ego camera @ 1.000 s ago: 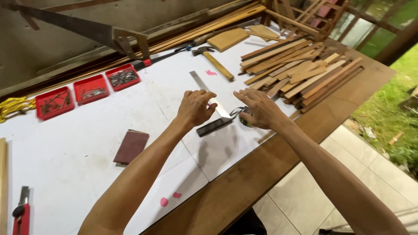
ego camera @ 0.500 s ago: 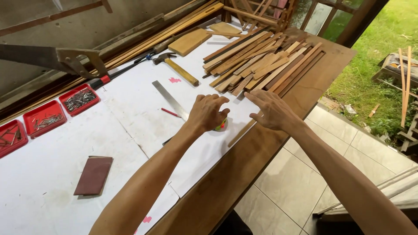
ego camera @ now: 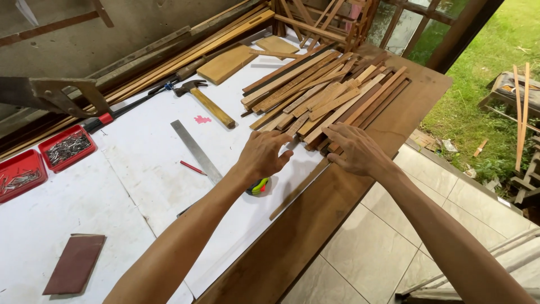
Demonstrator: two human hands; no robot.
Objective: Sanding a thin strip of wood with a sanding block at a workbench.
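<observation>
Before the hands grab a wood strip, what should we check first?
1. Left hand empty, above the tape measure: ok.
2. Right hand empty, fingers at the near ends of the wood strips: ok.
3. Pile lies steady on the table: cannot tell; the strips overlap loosely.
4. Hammer and steel ruler are apart from the pile: ok.
5. Loose strip at the table edge lies safely: not ok; it lies along the paper's edge near the brink.

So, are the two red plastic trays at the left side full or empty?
Neither: both red plastic trays hold a loose layer of grey metal nails, with red bottom showing between them.
</observation>
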